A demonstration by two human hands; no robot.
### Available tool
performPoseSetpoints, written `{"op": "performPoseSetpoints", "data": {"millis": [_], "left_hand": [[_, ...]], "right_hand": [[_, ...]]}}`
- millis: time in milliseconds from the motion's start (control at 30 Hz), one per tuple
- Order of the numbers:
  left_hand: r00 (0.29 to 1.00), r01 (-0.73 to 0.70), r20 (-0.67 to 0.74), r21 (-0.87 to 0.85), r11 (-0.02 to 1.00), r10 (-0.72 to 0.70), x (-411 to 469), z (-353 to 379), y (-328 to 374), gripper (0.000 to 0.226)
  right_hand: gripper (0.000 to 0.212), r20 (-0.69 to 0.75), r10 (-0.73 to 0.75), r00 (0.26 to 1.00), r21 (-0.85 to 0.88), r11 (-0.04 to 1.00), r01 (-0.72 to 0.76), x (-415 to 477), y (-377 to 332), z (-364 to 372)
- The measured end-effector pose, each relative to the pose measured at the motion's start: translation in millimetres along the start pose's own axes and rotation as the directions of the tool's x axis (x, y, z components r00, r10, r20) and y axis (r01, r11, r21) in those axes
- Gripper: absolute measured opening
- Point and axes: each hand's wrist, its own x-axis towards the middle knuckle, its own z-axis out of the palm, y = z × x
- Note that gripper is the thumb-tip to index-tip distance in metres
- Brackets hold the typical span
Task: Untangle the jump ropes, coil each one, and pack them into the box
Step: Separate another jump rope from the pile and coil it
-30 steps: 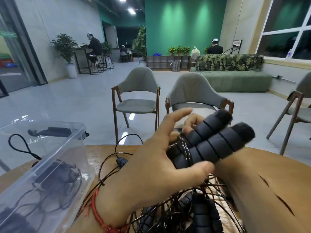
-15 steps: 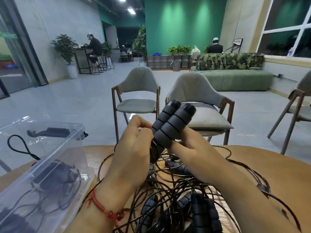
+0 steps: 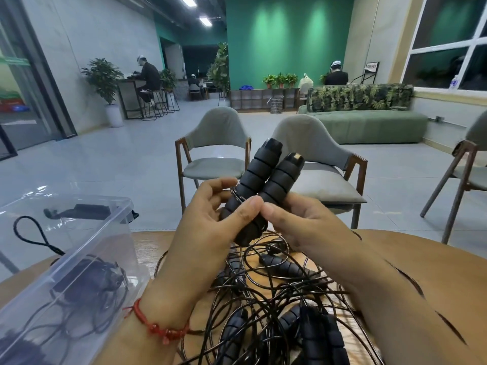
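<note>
Left hand (image 3: 210, 222) and right hand (image 3: 303, 227) both grip one pair of handles (image 3: 263, 180), thumbs meeting in front and fingers curled behind. Handles are side by side, touching, tips up and tilted away, held above the bench (image 3: 146, 248). My guess at why: pairing both ends of one rope gives a fixed start for the coil and lifts that rope clear of the rest. Cord drops from the lower ends into the tangle (image 3: 263, 299) directly below; can't tell how much of it is free. Tangle lies on the bench between the forearms, with more handles buried in it. Box (image 3: 110, 248) sits at left, just beside the tangle, with a dark bundle (image 3: 87, 283) inside, so packing is a short carry. Step in hand looks like untangle/coil, with plenty left. Risk: pulling upward may tighten the loops below.
</note>
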Motion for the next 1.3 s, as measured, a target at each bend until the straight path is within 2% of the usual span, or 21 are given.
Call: {"op": "performPoseSetpoints", "data": {"millis": [67,200,300,367,500,600,700,800,900,1000,1067,1200,1300], "left_hand": [[0.998,0.07,0.008,-0.163,0.984,-0.069,2.8,1.1,-0.2,0.057],[0.985,0.15,0.112,-0.18,0.972,-0.131,4.3,2.9,-7.5,0.044],[0.991,0.113,0.089,-0.2,0.973,-0.097,2.3,5.2,-5.4,0.039],[0.999,0.039,0.031,-0.14,0.989,-0.035,0.3,7.5,-3.3,0.034],[0.985,-0.135,-0.095,0.085,0.987,0.143,-4.0,12.7,-1.7,0.031],[0.949,-0.203,-0.182,0.264,0.943,0.256,-5.4,11.5,-4.4,0.034],[0.936,-0.221,-0.203,0.301,0.928,0.288,-4.2,8.8,-4.2,0.043],[0.953,-0.247,-0.115,0.242,0.938,0.281,-4.1,6.3,-2.0,0.06],[0.95,-0.251,-0.1,0.32,0.914,0.296,-3.3,5.2,-1.1,0.046],[0.947,-0.264,-0.119,0.238,0.935,0.298,-0.4,1.7,0.2,0.039],[0.942,-0.286,-0.107,0.247,0.926,0.319,0.3,-0.3,1.5,0.038],[0.893,-0.359,-0.075,0.472,0.805,0.443,-2.5,-1.5,-1.4,0.042],[0.841,-0.455,0.038,0.59,0.667,0.54,-2.7,-4.8,-6.9,0.052]], "right_hand": [[0.038,-0.026,-0.037,0.999,0.036,0.999,0.038,1.1,1.3,1.8],[0.026,-0.07,-0.051,0.996,0.035,0.998,0.053,2.5,5.9,5.8],[0.027,-0.087,-0.024,0.996,0.03,0.999,0.027,0.0,1.4,6.3],[0.025,-0.118,-0.007,0.993,0.004,1.0,0.007,-0.5,-1.3,6.2],[0.033,-0.204,0.0,0.979,-0.224,0.973,-0.047,2.0,3.4,5.7],[0.034,-0.172,-0.012,0.985,-0.374,0.926,-0.054,1.7,6.3,11.9],[0.022,-0.11,0.009,0.994,-0.445,0.894,-0.058,1.4,8.4,13.1],[0.024,-0.039,0.056,0.998,-0.529,0.846,-0.068,-0.4,10.0,13.8],[0.026,-0.05,0.039,0.998,-0.487,0.872,-0.058,-0.4,9.5,18.5],[0.024,-0.061,0.044,0.997,-0.424,0.903,-0.066,0.3,5.2,19.8],[0.025,-0.061,0.067,0.996,-0.374,0.924,-0.085,-0.2,4.2,18.1],[0.028,-0.067,0.123,0.99,-0.254,0.958,-0.136,3.5,1.7,14.4],[0.036,-0.044,0.23,0.972,-0.152,0.96,-0.234,-1.0,-5.6,16.4]]}}
